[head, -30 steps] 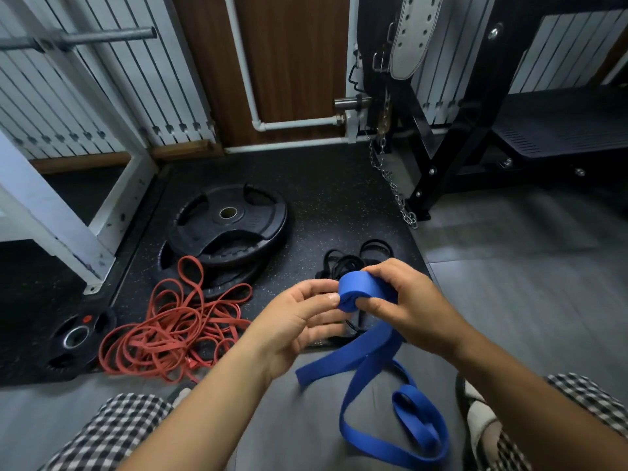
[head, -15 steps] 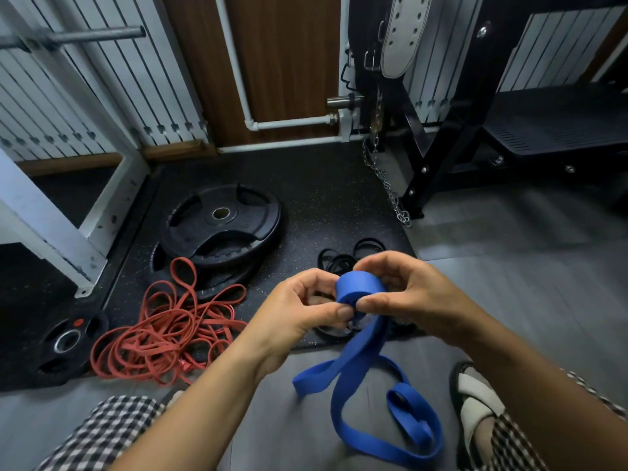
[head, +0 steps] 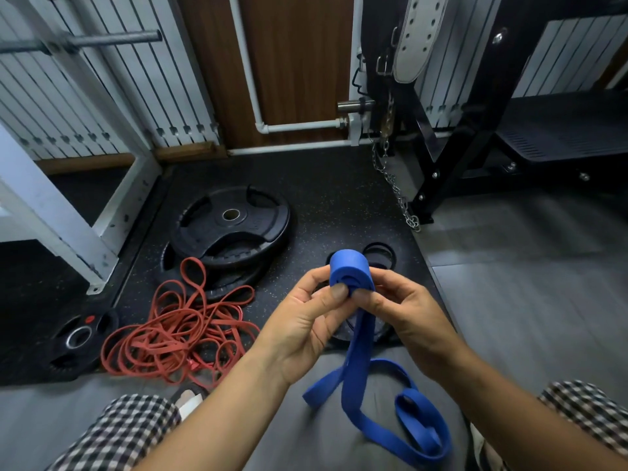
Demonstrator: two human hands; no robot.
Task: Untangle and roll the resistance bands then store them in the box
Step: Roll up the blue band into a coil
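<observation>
A wide blue resistance band [head: 350, 271] is partly wound into a tight roll held up in front of me. My left hand [head: 306, 321] pinches the roll's near end with thumb and fingers. My right hand [head: 404, 314] holds its other side with curled fingers. The band's loose tail hangs down and loops on the grey floor between my knees. A tangled heap of red bands [head: 173, 331] lies on the black mat to the left. Thin black bands [head: 380, 254] lie on the mat behind my hands, mostly hidden. No box is in view.
Stacked black weight plates [head: 231, 226] sit on the mat behind the red bands, a small plate [head: 80, 336] at the left. A white rack leg [head: 51, 212] stands left, a black bench frame [head: 452, 158] with a hanging chain [head: 396, 190] right.
The roll has turned so that its spiral end faces me. Both hands shifted their hold on it and rose slightly. The hanging tail is a little shorter.
</observation>
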